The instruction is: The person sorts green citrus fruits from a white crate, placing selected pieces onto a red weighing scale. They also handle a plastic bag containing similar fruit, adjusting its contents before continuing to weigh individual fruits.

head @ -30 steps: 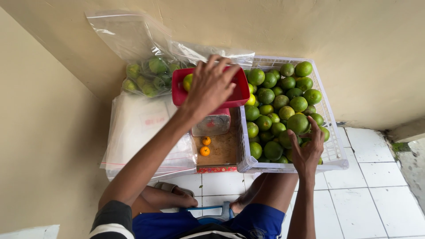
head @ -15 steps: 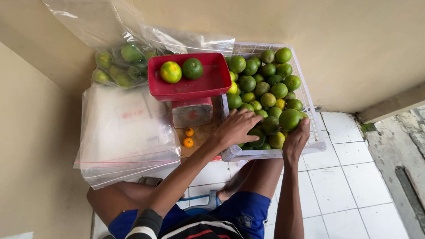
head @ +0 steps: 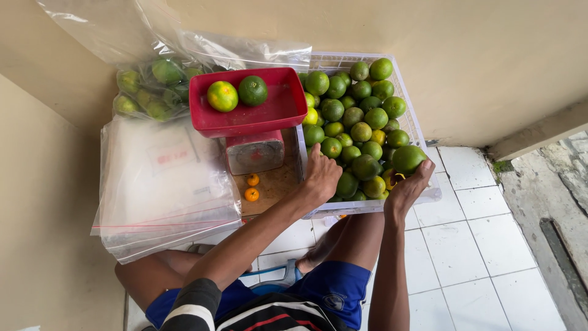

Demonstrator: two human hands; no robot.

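Left hand [head: 321,175] now among crate oranges [head: 361,132].

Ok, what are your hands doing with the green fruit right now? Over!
Left hand down in white crate, on green oranges. Right hand cupping large green orange at crate's near edge. Two fruits in red scale tray. Nothing blocking.

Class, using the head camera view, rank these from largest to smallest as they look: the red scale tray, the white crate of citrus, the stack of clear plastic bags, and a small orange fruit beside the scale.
1. and 2. Stack of clear plastic bags and white crate: too alike in apparent size to rank.
3. Red scale tray.
4. Small orange fruit, plainly the smallest.
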